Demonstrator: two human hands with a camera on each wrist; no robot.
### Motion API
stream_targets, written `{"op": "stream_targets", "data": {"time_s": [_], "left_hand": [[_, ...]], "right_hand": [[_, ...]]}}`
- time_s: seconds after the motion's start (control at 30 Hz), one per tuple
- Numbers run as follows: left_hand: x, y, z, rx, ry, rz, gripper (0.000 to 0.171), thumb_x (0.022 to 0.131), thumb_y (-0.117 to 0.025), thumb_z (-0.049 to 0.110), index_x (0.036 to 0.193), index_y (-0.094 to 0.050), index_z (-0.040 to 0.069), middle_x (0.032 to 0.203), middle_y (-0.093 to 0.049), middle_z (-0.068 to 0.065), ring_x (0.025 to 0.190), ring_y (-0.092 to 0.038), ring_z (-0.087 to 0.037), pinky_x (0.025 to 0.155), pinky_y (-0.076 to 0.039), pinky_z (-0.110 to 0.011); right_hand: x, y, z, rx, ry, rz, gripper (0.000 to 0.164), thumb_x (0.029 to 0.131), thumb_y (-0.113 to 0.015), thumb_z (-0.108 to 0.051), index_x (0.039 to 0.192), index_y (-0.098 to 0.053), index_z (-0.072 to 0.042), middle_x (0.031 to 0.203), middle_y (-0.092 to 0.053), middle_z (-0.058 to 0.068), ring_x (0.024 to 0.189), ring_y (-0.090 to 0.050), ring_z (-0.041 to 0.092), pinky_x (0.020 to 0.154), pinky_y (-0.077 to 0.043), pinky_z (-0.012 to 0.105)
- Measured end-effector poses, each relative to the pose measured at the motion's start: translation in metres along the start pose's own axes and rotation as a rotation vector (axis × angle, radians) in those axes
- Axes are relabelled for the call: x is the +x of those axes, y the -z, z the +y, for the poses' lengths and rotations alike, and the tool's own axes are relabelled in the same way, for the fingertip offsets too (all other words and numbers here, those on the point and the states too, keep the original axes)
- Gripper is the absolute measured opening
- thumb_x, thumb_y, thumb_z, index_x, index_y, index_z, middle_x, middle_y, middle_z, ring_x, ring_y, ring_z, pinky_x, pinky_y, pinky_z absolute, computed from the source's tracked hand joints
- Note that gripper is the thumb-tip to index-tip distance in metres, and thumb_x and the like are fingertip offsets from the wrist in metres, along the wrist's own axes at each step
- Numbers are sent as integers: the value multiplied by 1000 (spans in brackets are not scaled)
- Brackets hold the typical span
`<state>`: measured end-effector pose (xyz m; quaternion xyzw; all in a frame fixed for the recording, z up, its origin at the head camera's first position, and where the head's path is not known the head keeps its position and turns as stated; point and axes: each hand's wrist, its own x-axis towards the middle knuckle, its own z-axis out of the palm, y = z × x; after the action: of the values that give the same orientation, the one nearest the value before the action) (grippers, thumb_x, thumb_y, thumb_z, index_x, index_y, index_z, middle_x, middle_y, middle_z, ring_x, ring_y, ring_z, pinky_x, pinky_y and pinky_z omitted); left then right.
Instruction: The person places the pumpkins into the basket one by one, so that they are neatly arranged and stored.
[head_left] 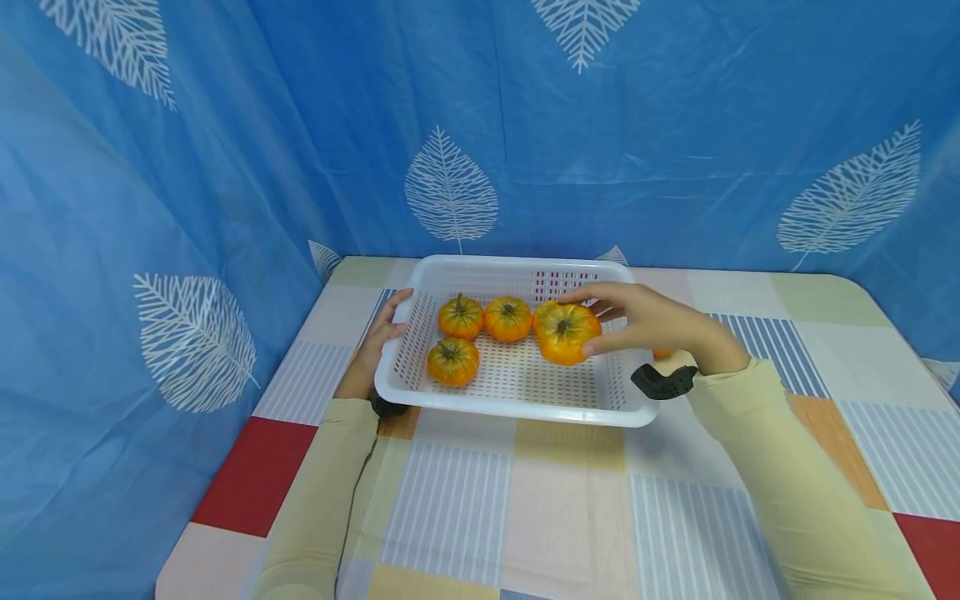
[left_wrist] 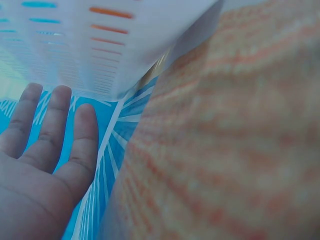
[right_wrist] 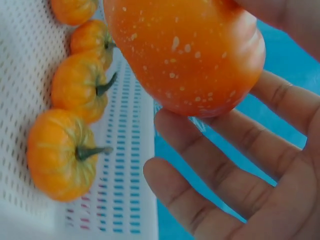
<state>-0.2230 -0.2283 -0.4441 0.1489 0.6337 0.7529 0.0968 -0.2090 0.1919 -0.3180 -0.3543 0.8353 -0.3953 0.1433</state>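
Note:
My right hand (head_left: 637, 321) holds a small orange pumpkin (head_left: 564, 337) above the right part of a white perforated plastic basket (head_left: 517, 412). In the right wrist view, fingertips rest against the pumpkin's smooth, pale-speckled orange surface (right_wrist: 185, 60). Several similar pumpkins with green stems sit inside, among them a back-left pumpkin (head_left: 461, 318), a middle pumpkin (head_left: 508, 320) and a front-left pumpkin (head_left: 452, 363). Another is partly hidden behind the held one. At the basket's left side, my left hand (head_left: 372, 346) has its fingers extended along the wall; its thumb is out of sight in the left wrist view.
Under the basket lies a patchwork tablecloth (head_left: 465, 508). A bit of an orange object (head_left: 663, 353) shows to the right of the basket, mostly covered by the right wrist. Blue curtains (head_left: 540, 167) with white leaf prints hang behind and at the left.

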Motion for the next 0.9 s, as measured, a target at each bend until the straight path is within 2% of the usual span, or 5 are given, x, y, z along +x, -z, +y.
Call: {"op": "stream_targets", "data": {"time_s": [0.27, 0.57, 0.63, 0.77, 0.9], "left_hand": [[-1, 1, -2, 18, 26, 21, 66, 99, -40, 21, 163, -29, 27, 178, -14, -15, 153, -24, -44, 120, -22, -73], [0, 1, -3, -18, 8, 16, 67, 98, -40, 19, 163, -28, 24, 178, -12, -17, 154, -22, -43, 122, -19, -70], [0, 1, -4, -14, 8, 16, 66, 97, -41, 19, 162, -31, 28, 177, -13, -16, 152, -24, -42, 121, -23, -68], [3, 3, -6, -55, -40, -19, 61, 97, -39, 14, 154, -38, 34, 175, -11, -23, 147, -27, -39, 118, -28, -60], [3, 3, -6, -61, -45, -24, 62, 97, -38, 13, 156, -35, 31, 176, -9, -24, 150, -25, -41, 120, -25, -62]], "right_hand": [[19, -6, 9, 89, -16, -74, 64, 94, -83, -9, 153, -58, -3, 158, -54, 17, 125, -63, 32, 107, -53, 47], [41, -14, 18, 181, -39, -123, 68, 92, -85, -8, 152, -56, 2, 159, -51, 23, 125, -66, 35, 104, -56, 41], [46, -16, 19, 196, -40, -131, 68, 92, -85, -9, 152, -56, 3, 158, -51, 24, 124, -66, 35, 103, -56, 41], [55, -20, 21, 201, -49, -144, 67, 91, -84, -7, 151, -56, 4, 157, -53, 25, 123, -65, 35, 103, -56, 42], [63, -25, 21, 185, -73, -160, 65, 92, -82, -4, 151, -55, 4, 158, -51, 25, 125, -62, 38, 104, -55, 44]]}}
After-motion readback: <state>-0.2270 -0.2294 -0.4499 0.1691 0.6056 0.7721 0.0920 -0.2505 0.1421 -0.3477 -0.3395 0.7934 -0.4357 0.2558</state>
